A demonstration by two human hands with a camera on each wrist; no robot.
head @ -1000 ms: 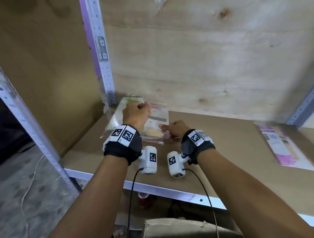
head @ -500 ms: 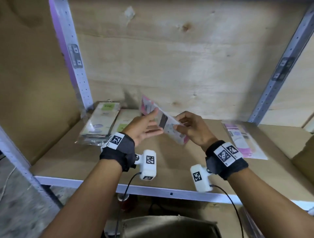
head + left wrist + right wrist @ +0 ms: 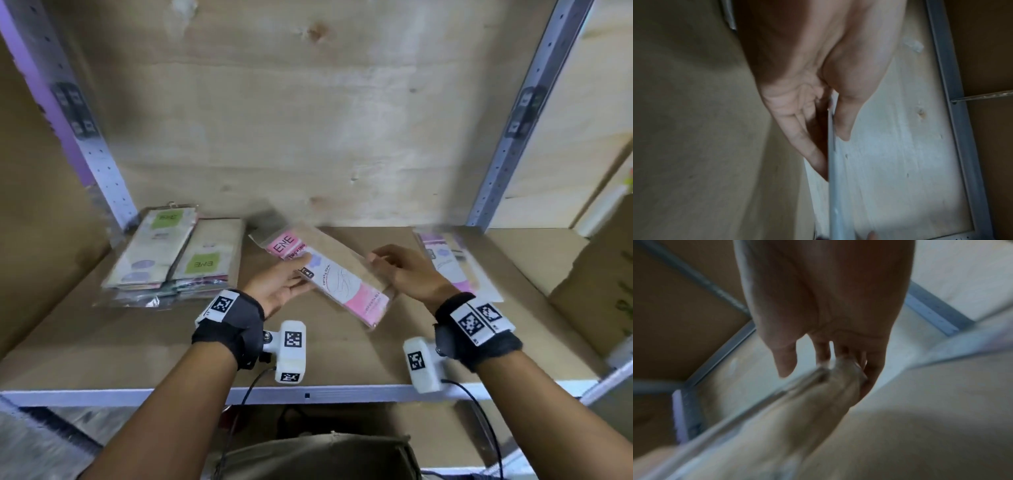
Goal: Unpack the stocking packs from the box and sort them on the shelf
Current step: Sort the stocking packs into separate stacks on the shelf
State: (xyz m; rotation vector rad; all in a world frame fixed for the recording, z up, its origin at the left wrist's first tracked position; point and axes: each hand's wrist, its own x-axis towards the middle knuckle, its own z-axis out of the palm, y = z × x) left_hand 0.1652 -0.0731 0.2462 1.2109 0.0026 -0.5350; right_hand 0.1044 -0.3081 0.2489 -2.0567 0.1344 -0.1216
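Note:
A pink stocking pack (image 3: 339,281) in clear wrap hangs slanted just above the middle of the shelf board (image 3: 120,346), between both hands. My left hand (image 3: 301,270) pinches its left side, thumb on top and fingers underneath; in the left wrist view the pack (image 3: 831,162) shows edge-on between thumb and fingers. My right hand (image 3: 380,260) holds the pack's clear right edge. In the right wrist view its fingers curl behind the pack's end (image 3: 818,394), with the thumb just above. The pack's underside is hidden.
A stack of green-labelled packs (image 3: 171,257) lies at the shelf's back left. Pink and purple packs (image 3: 452,263) lie flat at the back right. A cardboard box (image 3: 596,274) stands at the far right. Metal uprights (image 3: 507,137) frame the plywood back wall.
Both hands left the green stack and lifted out the pink pack. Since half a second ago it has tipped flatter and moved right, toward the shelf's middle.

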